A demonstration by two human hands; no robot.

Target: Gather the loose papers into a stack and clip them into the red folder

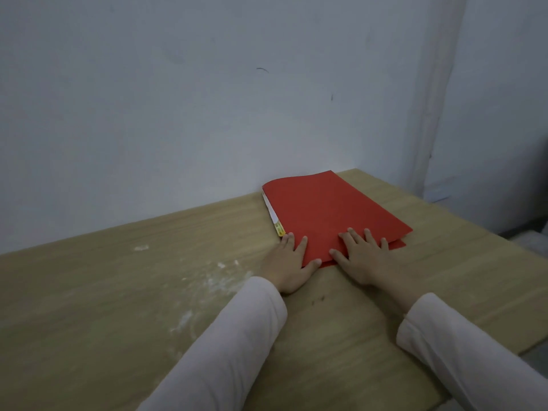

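Observation:
The red folder (329, 215) lies closed on the wooden table, near the far edge by the wall. A thin white edge of papers (271, 211) shows along its left side, with a small yellow tab at the near end. My left hand (289, 262) rests flat at the folder's near left corner, thumb and fingers spread over the cover's edge. My right hand (363, 256) lies flat on the folder's near edge, fingers apart, pressing the cover down. Neither hand grips anything.
The wooden table (148, 292) has pale dusty smears left of my left arm and small dark marks (318, 300) between my wrists. A plain wall stands right behind the folder. The table's right edge (489, 232) drops off beside the folder.

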